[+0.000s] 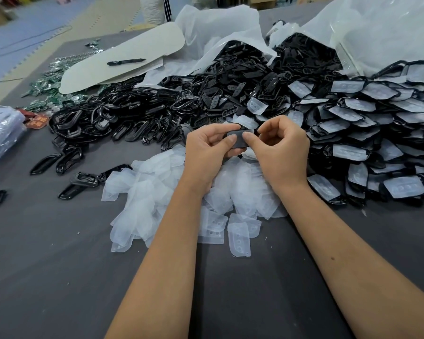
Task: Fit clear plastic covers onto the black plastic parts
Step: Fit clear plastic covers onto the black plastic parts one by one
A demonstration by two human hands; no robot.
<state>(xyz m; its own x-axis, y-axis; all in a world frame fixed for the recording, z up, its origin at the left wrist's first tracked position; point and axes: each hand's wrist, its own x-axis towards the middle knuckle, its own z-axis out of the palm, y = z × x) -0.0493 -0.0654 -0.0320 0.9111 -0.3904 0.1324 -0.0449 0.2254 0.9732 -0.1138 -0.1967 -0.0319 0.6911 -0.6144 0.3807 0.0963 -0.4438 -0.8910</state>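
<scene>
One black part point(240, 139) sits between my two hands, over the heap of clear covers point(157, 192). My left hand point(206, 148) and right hand point(282, 145) both pinch it, thumbs on top. I think I should press the cover down evenly all round. Done ones point(377, 118) pile at three o'clock, bare black parts point(132, 113) at eleven.
</scene>
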